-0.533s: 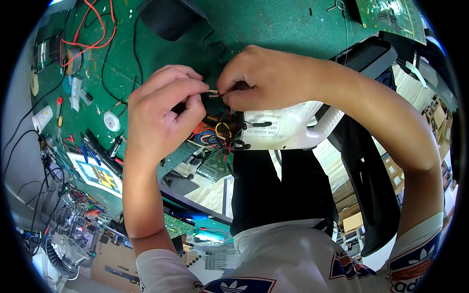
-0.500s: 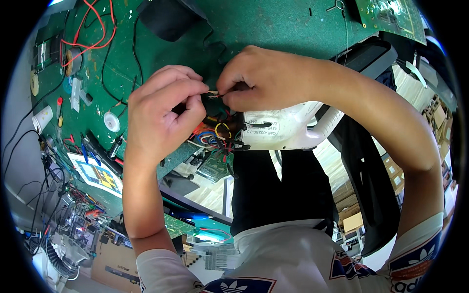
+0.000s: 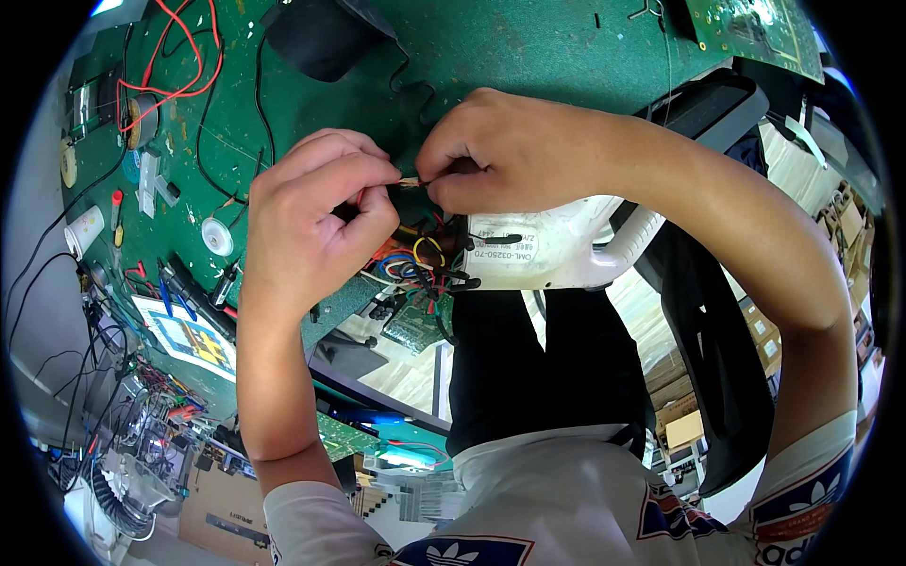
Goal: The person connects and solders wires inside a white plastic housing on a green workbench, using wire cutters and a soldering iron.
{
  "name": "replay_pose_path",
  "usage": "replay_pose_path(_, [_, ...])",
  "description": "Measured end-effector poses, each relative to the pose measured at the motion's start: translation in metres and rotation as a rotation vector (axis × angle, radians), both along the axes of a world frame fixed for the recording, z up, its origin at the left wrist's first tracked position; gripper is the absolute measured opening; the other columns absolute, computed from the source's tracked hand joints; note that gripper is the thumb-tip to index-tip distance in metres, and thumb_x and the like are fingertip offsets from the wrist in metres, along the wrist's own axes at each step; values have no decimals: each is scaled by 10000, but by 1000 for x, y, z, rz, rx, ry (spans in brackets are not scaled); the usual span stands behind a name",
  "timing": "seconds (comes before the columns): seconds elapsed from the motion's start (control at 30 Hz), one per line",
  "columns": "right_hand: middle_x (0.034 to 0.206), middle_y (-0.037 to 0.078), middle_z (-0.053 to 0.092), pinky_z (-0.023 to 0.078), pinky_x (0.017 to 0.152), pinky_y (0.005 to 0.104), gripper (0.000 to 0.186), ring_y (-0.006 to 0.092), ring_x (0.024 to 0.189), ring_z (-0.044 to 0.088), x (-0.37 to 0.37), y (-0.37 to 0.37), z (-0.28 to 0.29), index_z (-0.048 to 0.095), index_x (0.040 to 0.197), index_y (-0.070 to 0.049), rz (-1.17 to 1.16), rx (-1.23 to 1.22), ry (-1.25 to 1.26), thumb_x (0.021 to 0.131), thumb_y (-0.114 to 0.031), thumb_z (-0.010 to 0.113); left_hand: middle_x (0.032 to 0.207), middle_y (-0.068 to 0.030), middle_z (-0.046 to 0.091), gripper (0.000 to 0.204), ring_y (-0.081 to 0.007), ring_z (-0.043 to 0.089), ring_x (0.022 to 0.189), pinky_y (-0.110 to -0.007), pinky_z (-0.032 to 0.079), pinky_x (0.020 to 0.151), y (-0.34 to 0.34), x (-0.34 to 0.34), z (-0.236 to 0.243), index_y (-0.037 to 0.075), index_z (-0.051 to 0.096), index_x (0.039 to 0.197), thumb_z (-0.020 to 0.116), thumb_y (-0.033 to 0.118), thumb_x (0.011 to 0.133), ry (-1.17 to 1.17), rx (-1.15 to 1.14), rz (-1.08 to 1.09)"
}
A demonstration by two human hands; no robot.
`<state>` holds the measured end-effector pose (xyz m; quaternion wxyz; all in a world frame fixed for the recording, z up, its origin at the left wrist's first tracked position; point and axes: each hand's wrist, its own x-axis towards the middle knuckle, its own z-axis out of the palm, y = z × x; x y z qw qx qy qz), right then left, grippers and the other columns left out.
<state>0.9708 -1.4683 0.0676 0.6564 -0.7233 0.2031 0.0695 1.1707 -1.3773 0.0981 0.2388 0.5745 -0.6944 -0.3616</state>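
Wires (image 3: 410,182) between both hands (image 3: 316,222) (image 3: 514,156)

Smooth, glossy plastic housing (image 3: 552,247)

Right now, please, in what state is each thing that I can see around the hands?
Left hand: closed, fingertips pinching thin wires.
Right hand: closed, pinching the same wires.
Thin wires: held between both hands' fingertips; whether joined, cannot tell.
Coloured wires: loose, tangled.
White case: partly hidden by the right hand, wires bunched at its left end.
Printed sheet: partly covered by tools.
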Motion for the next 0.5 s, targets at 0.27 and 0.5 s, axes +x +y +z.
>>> replay_pose_path(0.27, [850, 172, 695, 525, 747, 385, 247, 314, 795, 669, -1, 2, 0, 712, 932, -9, -34, -34, -31, 815, -195, 600, 849, -101, 664, 187, -75, 482, 559, -216, 412, 529, 1, 0, -1, -18, 671, 812, 590, -114, 672, 11, 3, 4])
replay_pose_path(0.5, [715, 189, 640, 481, 611, 373, 163, 297, 624, 612, -2, 6, -4, 659, 847, 45, -85, -46, -121, 832, -106, 600, 786, -98, 650, 142, -149, 569, 566, -261, 462, 527, 0, -2, 1, -2, 660, 792, 630, -68, 671, 5, 18, 26])
